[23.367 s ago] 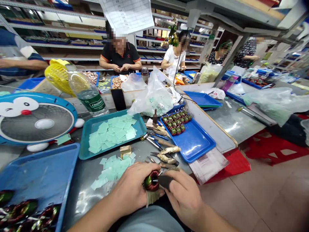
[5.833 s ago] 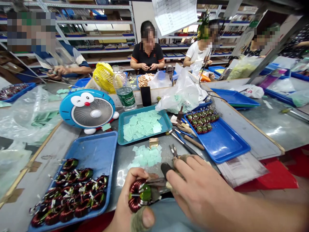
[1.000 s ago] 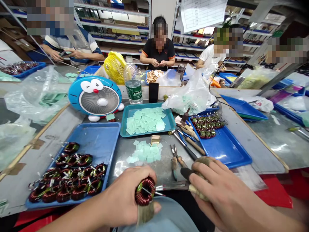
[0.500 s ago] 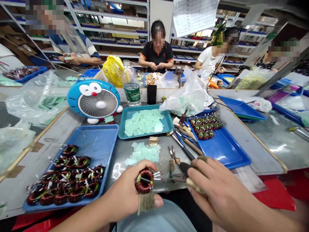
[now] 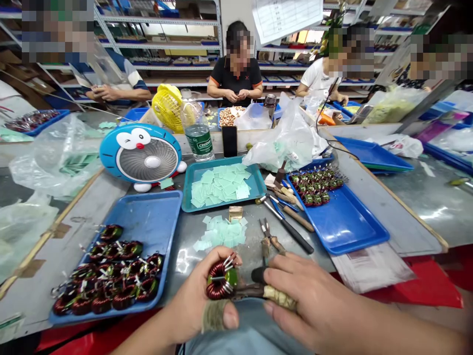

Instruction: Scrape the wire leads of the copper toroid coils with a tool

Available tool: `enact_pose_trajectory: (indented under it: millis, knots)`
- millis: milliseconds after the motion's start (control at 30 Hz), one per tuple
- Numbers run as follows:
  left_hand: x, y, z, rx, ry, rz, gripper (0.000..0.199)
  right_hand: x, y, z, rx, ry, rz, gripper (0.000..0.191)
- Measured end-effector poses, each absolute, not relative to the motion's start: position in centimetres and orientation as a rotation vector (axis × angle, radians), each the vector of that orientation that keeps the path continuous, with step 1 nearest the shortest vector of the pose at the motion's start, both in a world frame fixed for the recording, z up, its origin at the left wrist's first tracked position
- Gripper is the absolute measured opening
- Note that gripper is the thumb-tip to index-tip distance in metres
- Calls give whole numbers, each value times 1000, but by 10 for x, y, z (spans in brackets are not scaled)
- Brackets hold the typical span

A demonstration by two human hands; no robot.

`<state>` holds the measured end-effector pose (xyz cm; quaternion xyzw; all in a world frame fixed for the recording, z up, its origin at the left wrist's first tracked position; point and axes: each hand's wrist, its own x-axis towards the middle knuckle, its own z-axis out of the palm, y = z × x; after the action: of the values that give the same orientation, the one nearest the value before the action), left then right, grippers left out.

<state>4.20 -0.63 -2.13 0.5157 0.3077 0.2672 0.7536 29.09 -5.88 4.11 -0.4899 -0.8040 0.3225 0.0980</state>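
Note:
My left hand (image 5: 199, 301) is closed around a copper-wound toroidal coil (image 5: 217, 281) with a green core section and pale wire leads pointing up. Greenish tape is wrapped about the left thumb. My right hand (image 5: 299, 301) grips what look like pliers, with a cloth-wrapped handle (image 5: 280, 297) and a black part above it. Their dark tip reaches the lower right side of the coil; whether it bites on anything cannot be seen. Beyond the hands lies a pile of pale green sheets (image 5: 221, 232) beside a small wooden block (image 5: 235, 213).
Coils fill much of a blue tray (image 5: 148, 207) on the left. Another blue tray (image 5: 354, 222) on the right holds smaller coils. A hammer (image 5: 288, 229) and pliers (image 5: 266, 236) lie between. A teal tray (image 5: 254, 185), fan (image 5: 142, 153) and bottle (image 5: 199, 140) stand behind; co-workers sit opposite.
The pliers in my right hand have moved left until their tip meets the coil. In my left hand the coil has turned, so its leads now point up instead of right.

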Motion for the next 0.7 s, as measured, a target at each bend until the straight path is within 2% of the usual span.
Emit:
enact_pose_trajectory:
  millis: [533, 700]
  knots:
    - [43, -2, -19, 1226, 692, 543, 79, 291, -57, 40, -1464, -2521, 834, 3]
    - [39, -4, -15, 1404, 732, 407, 50, 296, -64, 42, -1447, -2588, 711, 4]
